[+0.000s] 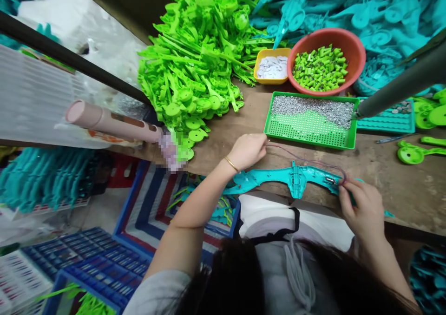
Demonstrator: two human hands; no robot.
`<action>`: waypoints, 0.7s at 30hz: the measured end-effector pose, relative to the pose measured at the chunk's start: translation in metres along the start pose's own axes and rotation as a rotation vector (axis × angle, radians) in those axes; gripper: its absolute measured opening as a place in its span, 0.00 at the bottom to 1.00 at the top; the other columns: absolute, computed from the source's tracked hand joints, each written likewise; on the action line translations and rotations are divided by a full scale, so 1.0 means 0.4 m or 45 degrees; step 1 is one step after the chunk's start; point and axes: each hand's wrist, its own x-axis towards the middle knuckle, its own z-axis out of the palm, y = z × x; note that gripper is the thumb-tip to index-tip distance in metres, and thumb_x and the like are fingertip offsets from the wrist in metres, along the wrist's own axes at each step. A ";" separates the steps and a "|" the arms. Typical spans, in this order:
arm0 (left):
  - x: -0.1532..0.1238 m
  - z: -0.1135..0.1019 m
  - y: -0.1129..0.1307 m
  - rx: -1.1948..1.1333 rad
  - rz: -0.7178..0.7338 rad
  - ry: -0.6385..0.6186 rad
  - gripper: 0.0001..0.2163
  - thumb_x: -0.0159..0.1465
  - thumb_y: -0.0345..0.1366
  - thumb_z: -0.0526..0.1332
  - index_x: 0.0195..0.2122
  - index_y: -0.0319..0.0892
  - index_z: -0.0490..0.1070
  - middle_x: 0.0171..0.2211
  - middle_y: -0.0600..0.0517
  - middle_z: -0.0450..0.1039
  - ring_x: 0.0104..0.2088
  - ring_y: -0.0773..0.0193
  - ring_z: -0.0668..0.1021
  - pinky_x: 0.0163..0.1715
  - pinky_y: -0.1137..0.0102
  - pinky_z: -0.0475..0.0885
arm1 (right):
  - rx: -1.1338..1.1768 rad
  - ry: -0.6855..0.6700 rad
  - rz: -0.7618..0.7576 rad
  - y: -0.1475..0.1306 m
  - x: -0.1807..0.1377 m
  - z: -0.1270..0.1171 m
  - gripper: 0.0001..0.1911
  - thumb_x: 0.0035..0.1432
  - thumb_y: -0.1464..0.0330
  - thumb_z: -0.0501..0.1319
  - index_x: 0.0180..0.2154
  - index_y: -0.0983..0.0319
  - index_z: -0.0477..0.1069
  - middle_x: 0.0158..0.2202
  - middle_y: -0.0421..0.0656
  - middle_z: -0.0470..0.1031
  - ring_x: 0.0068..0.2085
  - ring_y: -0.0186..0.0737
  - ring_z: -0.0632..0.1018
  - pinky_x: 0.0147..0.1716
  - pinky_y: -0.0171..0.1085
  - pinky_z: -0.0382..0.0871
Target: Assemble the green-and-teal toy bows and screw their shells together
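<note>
A long teal plastic part (266, 178) lies along the table's front edge, its ribbed inner side facing up. A small metal piece (331, 180) sits in it near the right end. Thin dark reddish wires (299, 158) run from there in a loose curve to the left. My left hand (249, 151), with a bangle at the wrist, is closed around the wires' far end, above the teal part. At the part's right end my right hand (364, 208) pinches the wires beside the metal piece. Its lower fingers are partly hidden.
A green tray (310, 141) of small metal screws or pins stands ahead, with a red bowl (360, 59) of green pieces and a yellow container (258, 76) behind. Heaps of green parts (198, 50) and teal parts (390, 17) fill the back. Dark poles (400, 82) cross both sides.
</note>
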 end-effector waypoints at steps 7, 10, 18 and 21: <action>-0.029 -0.033 0.043 -1.693 -0.128 0.149 0.11 0.63 0.43 0.63 0.36 0.41 0.63 0.24 0.57 0.73 0.19 0.70 0.76 0.21 0.76 0.70 | 0.067 0.168 0.247 0.014 0.019 -0.068 0.09 0.59 0.69 0.61 0.42 0.56 0.75 0.43 0.47 0.79 0.47 0.51 0.79 0.51 0.52 0.70; -0.018 -0.021 0.108 -2.020 -0.132 -0.185 0.16 0.59 0.44 0.68 0.37 0.40 0.63 0.24 0.55 0.75 0.20 0.68 0.78 0.20 0.75 0.72 | -0.038 0.449 0.297 -0.005 0.060 -0.120 0.18 0.58 0.73 0.62 0.50 0.56 0.75 0.46 0.49 0.79 0.51 0.55 0.78 0.53 0.52 0.70; 0.022 0.024 0.237 -2.329 -0.177 -0.343 0.12 0.61 0.37 0.67 0.39 0.40 0.65 0.29 0.54 0.77 0.26 0.70 0.80 0.24 0.78 0.71 | 0.187 0.105 -0.478 -0.145 0.178 -0.058 0.24 0.54 0.74 0.67 0.52 0.52 0.73 0.57 0.48 0.73 0.57 0.51 0.72 0.54 0.52 0.70; 0.021 0.028 0.242 -2.315 -0.157 -0.372 0.10 0.64 0.38 0.63 0.40 0.42 0.62 0.26 0.55 0.76 0.20 0.70 0.78 0.18 0.79 0.66 | 0.396 0.179 -0.328 -0.151 0.181 -0.036 0.15 0.56 0.72 0.66 0.45 0.51 0.76 0.50 0.43 0.78 0.52 0.48 0.76 0.52 0.53 0.73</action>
